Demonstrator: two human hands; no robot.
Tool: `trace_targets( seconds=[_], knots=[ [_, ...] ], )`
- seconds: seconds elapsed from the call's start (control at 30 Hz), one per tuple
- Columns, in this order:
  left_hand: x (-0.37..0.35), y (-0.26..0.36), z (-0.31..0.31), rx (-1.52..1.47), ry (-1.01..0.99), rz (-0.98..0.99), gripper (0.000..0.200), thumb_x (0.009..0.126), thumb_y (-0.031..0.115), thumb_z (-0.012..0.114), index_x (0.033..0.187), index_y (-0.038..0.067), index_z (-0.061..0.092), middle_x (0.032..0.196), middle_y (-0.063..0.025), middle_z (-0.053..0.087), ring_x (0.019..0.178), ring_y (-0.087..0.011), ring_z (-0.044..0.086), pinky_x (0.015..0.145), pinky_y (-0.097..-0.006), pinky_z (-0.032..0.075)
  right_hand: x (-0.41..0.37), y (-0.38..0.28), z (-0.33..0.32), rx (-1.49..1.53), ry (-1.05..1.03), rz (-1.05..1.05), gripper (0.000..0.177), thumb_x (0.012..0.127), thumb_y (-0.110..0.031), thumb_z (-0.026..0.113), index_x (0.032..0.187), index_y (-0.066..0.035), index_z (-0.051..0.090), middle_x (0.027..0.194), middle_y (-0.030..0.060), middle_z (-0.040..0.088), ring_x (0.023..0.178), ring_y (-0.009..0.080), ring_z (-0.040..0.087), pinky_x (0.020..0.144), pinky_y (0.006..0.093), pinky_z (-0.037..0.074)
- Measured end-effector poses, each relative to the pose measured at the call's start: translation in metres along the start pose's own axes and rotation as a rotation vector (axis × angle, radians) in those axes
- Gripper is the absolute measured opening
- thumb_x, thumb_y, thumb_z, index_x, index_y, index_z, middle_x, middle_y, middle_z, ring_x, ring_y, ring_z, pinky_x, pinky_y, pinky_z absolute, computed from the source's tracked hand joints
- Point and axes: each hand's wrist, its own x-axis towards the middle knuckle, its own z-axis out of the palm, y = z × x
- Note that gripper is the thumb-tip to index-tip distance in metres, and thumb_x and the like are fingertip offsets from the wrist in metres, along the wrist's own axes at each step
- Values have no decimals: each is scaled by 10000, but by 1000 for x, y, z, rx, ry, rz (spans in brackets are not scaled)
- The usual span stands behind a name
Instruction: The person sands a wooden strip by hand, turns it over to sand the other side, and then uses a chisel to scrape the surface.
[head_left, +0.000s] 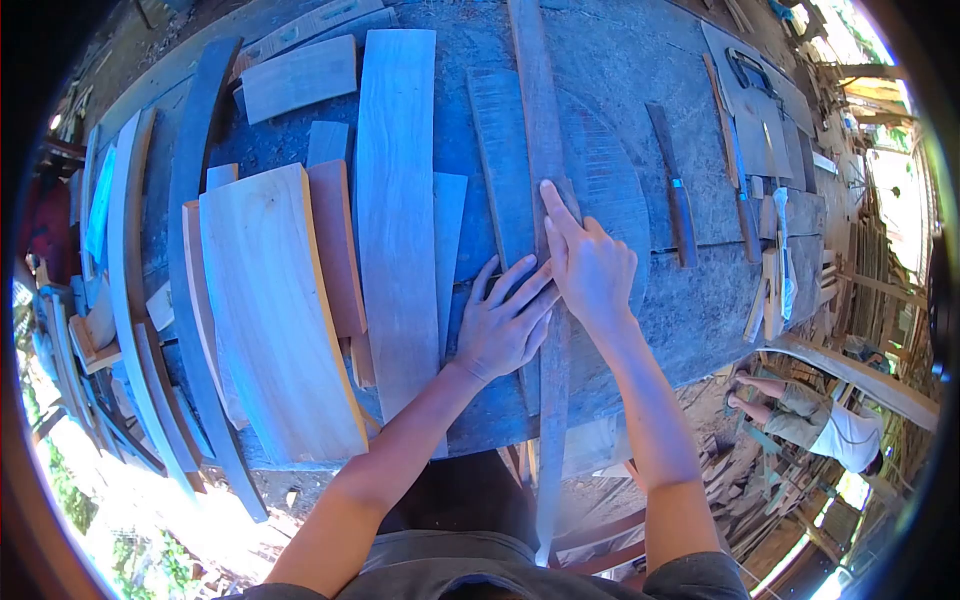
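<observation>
A long narrow wooden strip [540,110] runs from the far side of the bench toward my body. My left hand [505,320] lies spread, its fingertips reaching the strip's left edge. My right hand [592,262] is over the strip, index finger stretched along it and the other fingers curled. What those curled fingers hold, if anything, is hidden. A short dark wooden piece [569,196] shows beside the right index finger. Under the strip, to its left, is a thin flat board [495,140]. A wider pale board [398,150] lies left of my left hand.
A broad curved plank [275,300] and other boards cover the bench's left side. Chisel-like tools [682,215] lie to the right, near a clamp [752,70] at the far right. Beyond the bench's right edge, a person [845,435] is among wood scraps.
</observation>
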Motion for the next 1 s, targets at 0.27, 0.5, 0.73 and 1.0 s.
trace_targets(
  seconds=[0.27, 0.5, 0.73, 1.0],
  knots=[
    [0, 2, -6, 47, -19, 8, 503, 908, 212, 609, 1410, 216, 570, 1536, 7, 435, 1425, -220, 357, 1178, -546, 276, 116, -2, 38, 67, 241, 9, 377, 1011, -347, 529, 1381, -303, 588, 693, 173, 661, 602, 393, 679, 509, 499, 533],
    [-1, 0, -1, -12, -9, -3, 471, 935, 178, 570, 1405, 203, 578, 1529, 1, 453, 1387, -257, 405, 1169, -539, 284, 5, -4, 4, 4, -24, 10, 375, 987, -325, 555, 1355, -280, 612, 657, 141, 647, 553, 329, 688, 476, 471, 534],
    [0, 3, -4, 32, -6, 5, 495, 907, 204, 614, 1401, 213, 573, 1538, 16, 433, 1429, -212, 352, 1187, -533, 266, 93, 11, 33, 56, 169, 12, 399, 1008, -333, 505, 1401, -288, 554, 727, 175, 683, 635, 396, 697, 521, 493, 548],
    [-2, -1, 1, 25, -20, -8, 502, 916, 206, 603, 1416, 220, 561, 1559, 17, 405, 1426, -214, 354, 1185, -535, 266, -31, 5, -12, 37, -164, 60, 416, 996, -316, 550, 1409, -266, 562, 673, 146, 654, 548, 362, 669, 494, 473, 534]
  ],
)
